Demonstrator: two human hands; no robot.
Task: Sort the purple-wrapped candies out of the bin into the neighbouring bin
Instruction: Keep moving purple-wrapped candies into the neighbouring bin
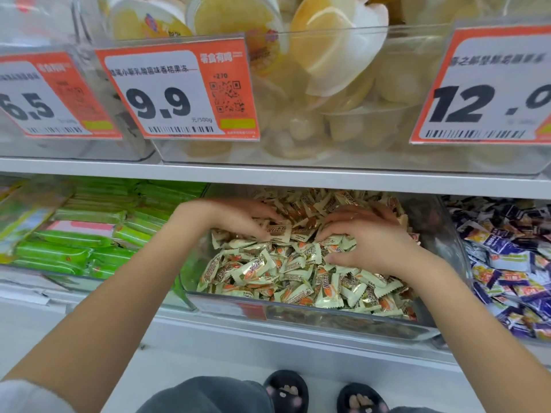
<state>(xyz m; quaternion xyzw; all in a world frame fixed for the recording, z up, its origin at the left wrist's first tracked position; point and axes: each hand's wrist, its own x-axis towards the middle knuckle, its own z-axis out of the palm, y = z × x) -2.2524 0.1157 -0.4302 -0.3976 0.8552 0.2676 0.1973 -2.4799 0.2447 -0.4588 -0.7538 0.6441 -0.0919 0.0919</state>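
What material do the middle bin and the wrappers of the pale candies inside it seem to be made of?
The middle bin looks like clear, glossy hard plastic: the candies show through its front wall, and it catches reflections. The pale candy wrappers seem to be thin, shiny plastic film, perhaps foil-lined: they crinkle, have zigzag-cut ends and glint gold in places.

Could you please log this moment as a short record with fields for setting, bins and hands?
setting: shop shelf, price tags above
middle bin: clear, heaped with cream-wrapped candies
right bin: purple-wrapped candies
left bin: green packets
left hand: fingers dug into the cream candies
right hand: fingers spread, pressed into the same heap
purple candy in middle bin: none visible
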